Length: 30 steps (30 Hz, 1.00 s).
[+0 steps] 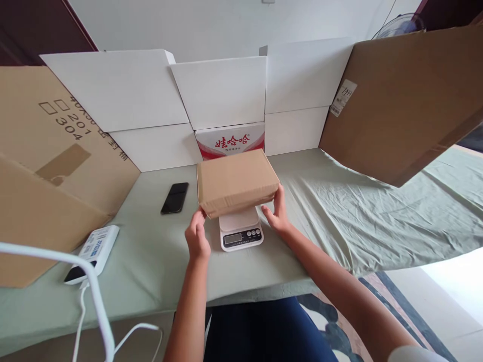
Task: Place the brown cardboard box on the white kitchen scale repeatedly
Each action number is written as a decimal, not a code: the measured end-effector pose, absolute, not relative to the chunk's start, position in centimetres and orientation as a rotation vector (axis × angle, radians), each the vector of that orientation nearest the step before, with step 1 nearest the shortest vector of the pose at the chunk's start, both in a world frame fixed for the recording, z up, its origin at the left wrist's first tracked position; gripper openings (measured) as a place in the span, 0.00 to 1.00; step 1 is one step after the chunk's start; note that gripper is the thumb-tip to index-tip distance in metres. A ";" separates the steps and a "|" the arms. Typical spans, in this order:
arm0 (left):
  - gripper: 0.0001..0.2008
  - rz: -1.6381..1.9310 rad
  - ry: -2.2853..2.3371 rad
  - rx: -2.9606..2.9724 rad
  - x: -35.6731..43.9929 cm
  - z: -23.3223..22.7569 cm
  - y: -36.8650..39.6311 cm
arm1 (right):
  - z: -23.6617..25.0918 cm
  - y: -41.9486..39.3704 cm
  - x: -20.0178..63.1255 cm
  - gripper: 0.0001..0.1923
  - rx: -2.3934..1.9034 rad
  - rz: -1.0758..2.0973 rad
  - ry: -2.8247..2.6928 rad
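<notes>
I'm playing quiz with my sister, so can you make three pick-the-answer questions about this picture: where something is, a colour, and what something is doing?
1. Where is the black phone?
A. On the scale
B. On the table cloth, left of the brown box
C. On the floor

2. What colour is the scale?
A. White
B. Red
C. Blue

3. What are the hands doing to the brown box?
A. Staying away from it
B. Pressing down on its top
C. Touching its two near corners

Answers: 1 B, the phone lies flat beside the box. 2 A, its body is white. 3 C, the left hand and right hand each meet a corner of the box, which is on the scale.
</notes>
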<state>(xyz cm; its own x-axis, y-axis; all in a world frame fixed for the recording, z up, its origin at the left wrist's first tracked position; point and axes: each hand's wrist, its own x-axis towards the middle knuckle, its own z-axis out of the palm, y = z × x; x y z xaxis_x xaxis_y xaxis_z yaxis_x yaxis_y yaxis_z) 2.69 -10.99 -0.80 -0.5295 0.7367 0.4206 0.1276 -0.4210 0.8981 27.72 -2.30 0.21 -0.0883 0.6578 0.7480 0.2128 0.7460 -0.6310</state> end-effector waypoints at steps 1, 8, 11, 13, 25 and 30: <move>0.43 1.984 1.378 1.203 3.0 -1.3 -12.1 | 0.0 -3.3 28.2 0.39 -0.714 0.443 -1.651; 0.44 1.952 1.390 1.084 3.4 -2.3 -13.6 | -0.6 -5.6 28.8 0.38 -0.762 0.516 -1.643; 0.45 1.936 1.407 1.034 3.1 -2.2 -13.1 | -0.6 -5.3 28.6 0.40 -0.762 0.557 -1.646; 0.44 1.931 1.414 1.013 3.0 -2.2 -13.0 | -0.7 -5.2 28.5 0.41 -0.769 0.576 -1.650; 0.44 1.942 1.388 0.963 3.1 -2.3 -13.3 | -1.0 -4.8 28.6 0.39 -0.776 0.623 -1.633; 0.43 1.938 1.401 0.967 3.1 -2.3 -13.3 | -1.1 -4.7 28.8 0.40 -0.795 0.664 -1.600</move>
<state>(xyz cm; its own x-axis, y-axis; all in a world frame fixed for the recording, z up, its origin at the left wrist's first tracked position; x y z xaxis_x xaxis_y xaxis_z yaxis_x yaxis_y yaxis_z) 3.14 -13.26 -2.34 -0.5865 0.7766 0.2301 -0.0249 -0.3012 0.9532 28.77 -4.70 -1.09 -0.0979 0.7943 0.5995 0.1361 0.6075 -0.7826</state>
